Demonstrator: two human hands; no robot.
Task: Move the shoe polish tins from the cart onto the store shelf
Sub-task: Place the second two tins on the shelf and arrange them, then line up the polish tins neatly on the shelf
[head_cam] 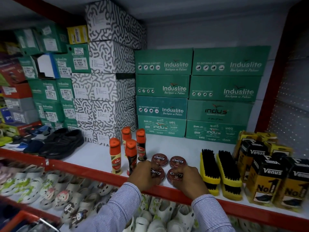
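Several round brown "Cherry" shoe polish tins lie flat on the white shelf [175, 148] near its red front edge. Two sit at the back: the back left tin [160, 159] and the back right tin [177, 161]. My left hand [143, 177] grips the front left tin [156, 173] with its fingers curled over it. My right hand [189, 180] grips the front right tin [174, 175] the same way. Both front tins rest on the shelf surface. The cart is not in view.
Several Kiwi liquid polish bottles [128, 153] stand just left of the tins. Yellow shoe brushes [220, 171] lie to the right, then Venus boxes [267, 174]. Green Induslite boxes [192, 94] fill the back. Black shoes [63, 143] sit at the left. White clogs [50, 190] fill the lower shelf.
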